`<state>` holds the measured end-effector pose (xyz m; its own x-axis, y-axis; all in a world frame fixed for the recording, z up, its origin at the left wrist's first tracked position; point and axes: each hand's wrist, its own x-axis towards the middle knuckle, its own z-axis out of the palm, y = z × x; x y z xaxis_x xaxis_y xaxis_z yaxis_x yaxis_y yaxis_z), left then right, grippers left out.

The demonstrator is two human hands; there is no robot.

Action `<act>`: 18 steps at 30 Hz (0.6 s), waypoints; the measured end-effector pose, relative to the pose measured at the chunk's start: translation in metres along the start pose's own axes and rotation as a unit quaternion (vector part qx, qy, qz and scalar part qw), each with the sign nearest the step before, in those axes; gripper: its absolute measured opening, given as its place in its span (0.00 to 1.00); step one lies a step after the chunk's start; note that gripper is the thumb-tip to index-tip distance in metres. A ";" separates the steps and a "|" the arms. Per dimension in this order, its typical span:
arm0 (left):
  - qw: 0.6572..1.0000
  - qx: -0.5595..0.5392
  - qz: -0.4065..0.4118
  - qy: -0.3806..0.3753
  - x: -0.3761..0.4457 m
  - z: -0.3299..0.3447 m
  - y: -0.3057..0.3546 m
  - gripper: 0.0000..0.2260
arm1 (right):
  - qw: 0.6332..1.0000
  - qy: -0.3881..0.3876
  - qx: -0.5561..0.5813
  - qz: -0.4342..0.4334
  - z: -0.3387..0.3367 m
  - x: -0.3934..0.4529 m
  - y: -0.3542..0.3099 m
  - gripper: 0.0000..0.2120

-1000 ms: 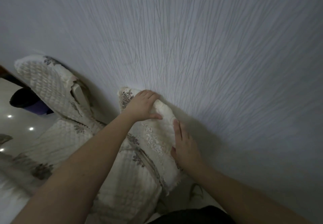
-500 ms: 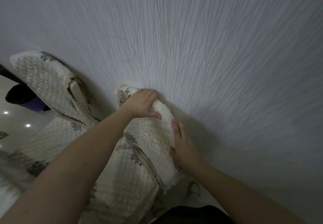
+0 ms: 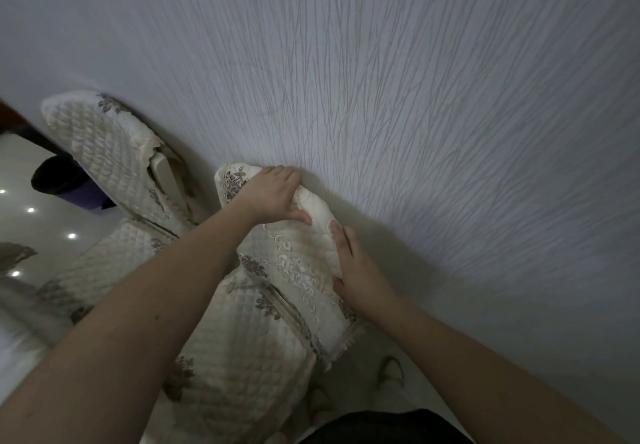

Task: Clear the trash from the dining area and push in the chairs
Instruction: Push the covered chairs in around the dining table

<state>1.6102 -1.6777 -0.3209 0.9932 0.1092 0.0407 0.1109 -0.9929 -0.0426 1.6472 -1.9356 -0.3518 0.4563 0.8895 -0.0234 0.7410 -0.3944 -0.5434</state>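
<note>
A chair [image 3: 277, 305] in a cream quilted cover with floral embroidery stands with its backrest against the pale textured wall [image 3: 415, 97]. My left hand [image 3: 273, 194] grips the top edge of the backrest, fingers curled over it and thumb on the front. My right hand [image 3: 356, 270] lies along the backrest's right side edge, fingers fairly straight against the fabric and thumb on the front. A second chair [image 3: 104, 152] with the same cover stands to the left, also backed against the wall.
A dark round bin [image 3: 59, 176] with a purple lower part sits at the far left behind the second chair. The glossy pale floor [image 3: 27, 221] reflects ceiling lights. My feet in slippers [image 3: 391, 374] show below, close to the wall.
The chair's backrest and both hands have stayed almost in place against the wall; the view has drifted slightly, and my right hand has slid a little along the side edge.
</note>
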 end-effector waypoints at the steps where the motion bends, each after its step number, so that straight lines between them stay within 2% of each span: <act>1: 1.000 0.002 -0.005 -0.002 -0.002 0.000 -0.003 0.42 | 1.000 -0.003 0.000 -0.004 0.000 0.003 -0.001 0.46; 18: 0.993 0.002 -0.119 -0.014 -0.060 -0.002 -0.061 0.43 | 0.996 -0.054 -0.004 -0.068 0.025 0.052 -0.040 0.47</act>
<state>1.5434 -1.6242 -0.3187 0.9397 0.3412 0.0220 0.3418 -0.9389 -0.0396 1.6291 -1.8676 -0.3518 0.2956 0.9544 -0.0412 0.7967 -0.2701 -0.5407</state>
